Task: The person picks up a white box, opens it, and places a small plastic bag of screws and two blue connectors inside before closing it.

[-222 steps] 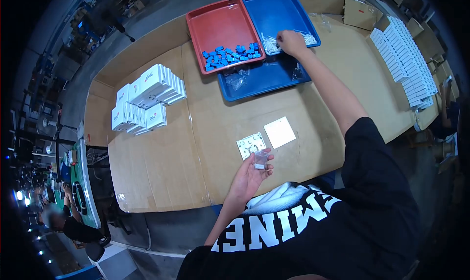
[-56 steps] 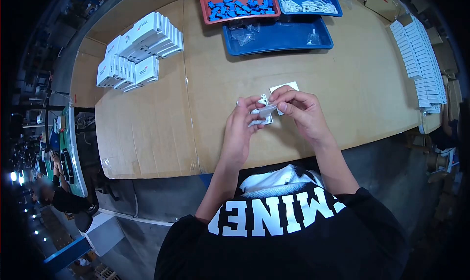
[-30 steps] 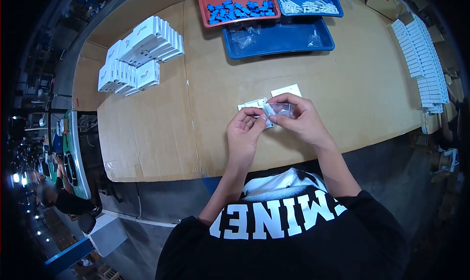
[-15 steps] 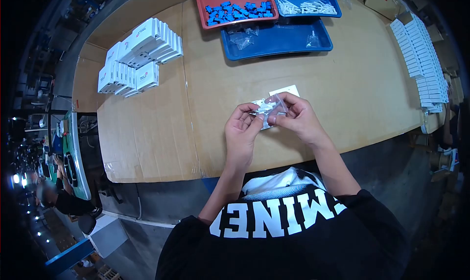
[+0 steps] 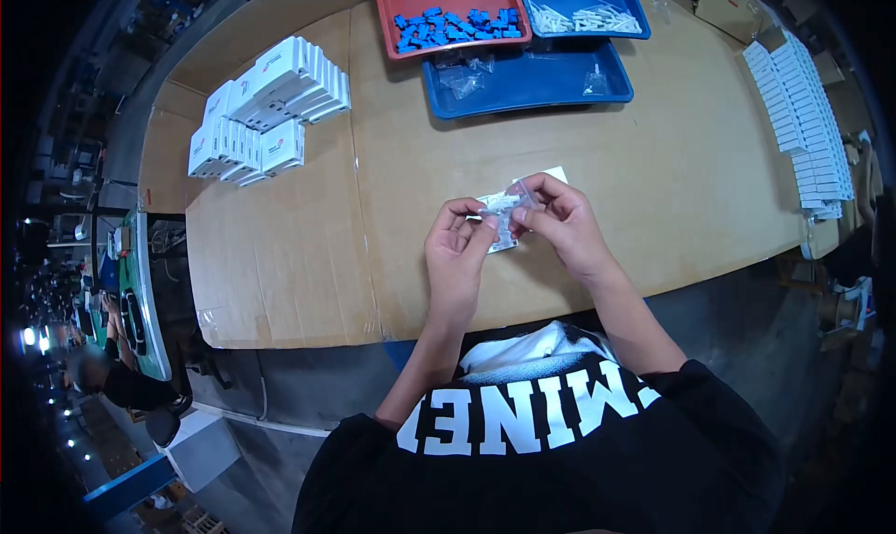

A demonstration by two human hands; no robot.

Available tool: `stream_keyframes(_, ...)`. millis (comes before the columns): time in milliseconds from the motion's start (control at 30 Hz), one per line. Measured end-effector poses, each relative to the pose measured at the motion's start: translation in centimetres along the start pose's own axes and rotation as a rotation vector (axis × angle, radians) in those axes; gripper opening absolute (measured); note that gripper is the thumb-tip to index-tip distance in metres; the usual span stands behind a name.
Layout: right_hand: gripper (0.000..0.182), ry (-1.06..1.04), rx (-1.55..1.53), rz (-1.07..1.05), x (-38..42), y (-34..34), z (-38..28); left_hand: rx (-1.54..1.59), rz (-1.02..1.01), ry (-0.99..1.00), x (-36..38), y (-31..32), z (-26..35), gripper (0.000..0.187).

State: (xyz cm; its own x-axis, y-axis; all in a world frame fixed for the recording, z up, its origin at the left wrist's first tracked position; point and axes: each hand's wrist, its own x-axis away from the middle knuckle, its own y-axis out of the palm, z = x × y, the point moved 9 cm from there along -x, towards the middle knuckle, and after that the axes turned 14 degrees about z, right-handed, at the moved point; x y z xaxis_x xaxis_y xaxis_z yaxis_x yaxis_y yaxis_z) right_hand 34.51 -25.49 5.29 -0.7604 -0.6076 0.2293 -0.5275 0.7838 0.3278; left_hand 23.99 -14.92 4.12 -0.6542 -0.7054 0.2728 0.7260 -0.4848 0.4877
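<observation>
Between both hands is a small clear plastic bag (image 5: 502, 218) with white pieces in it. My left hand (image 5: 458, 245) pinches its left side, thumb against fingers. On the other side, my right hand (image 5: 558, 218) grips the bag's upper right edge between thumb and forefinger. The exact shape of the white pieces is hard to make out. Below and behind the hands lies a white box or card (image 5: 557, 174), mostly covered by the fingers and the bag.
Blue parts fill a red tray (image 5: 455, 49) at the back. White slender pieces lie in a blue tray (image 5: 586, 32); a nearer blue tray (image 5: 527, 103) holds clear bags. White boxes (image 5: 271, 114) are stacked left, more boxes (image 5: 793, 114) right. Another person (image 5: 121, 371) sits far left.
Both hands stay on the bag with small finger shifts. My right hand has moved slightly left, and the bag's right end looks more gathered.
</observation>
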Motion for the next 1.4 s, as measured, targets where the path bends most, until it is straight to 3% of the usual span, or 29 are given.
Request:
stream_keyframes(333, 0.021, -0.045, 0.035, 0.05, 0.4, -0.4, -2.0, -0.087, -0.007, -0.01, 0.3, 0.8, 1.1, 0.036)
stream_keyframes(633, 0.015, -0.093, 0.071, 0.099, 0.0, -1.2, -1.9, -0.153, 0.04, 0.005, 0.0, -0.4, 0.4, 0.017)
stream_keyframes(700, 0.013, -0.23, 0.222, 0.12, 0.1, -1.3, -2.7, -0.14, 0.055, 0.106, -0.2, -0.5, 1.1, 0.016)
stream_keyframes(833, 0.013, -0.076, 0.113, 0.058, 0.6, -0.8, -2.3, -0.146, 0.072, 0.092, -0.1, -0.5, 1.1, 0.015)
stream_keyframes(900, 0.014, -0.14, 0.325, 0.136, 0.2, -1.1, -2.7, -0.15, 0.103, 0.072, -0.3, -0.9, 0.8, 0.015)
stream_keyframes(1000, 0.014, -0.111, 0.181, 0.063, 0.1, -0.9, -2.3, -0.104, 0.099, -0.005, -0.1, -0.5, 0.7, 0.014)
stream_keyframes(1133, 0.011, -0.13, 0.21, -0.011, 0.3, -0.5, -2.0, -0.168, 0.027, -0.049, -0.1, -0.2, -0.1, 0.013)
stream_keyframes(1400, 0.01, -0.141, 0.255, 0.091, 0.2, -0.8, -2.0, -0.153, 0.012, 0.005, -0.5, -0.1, -0.2, 0.011)
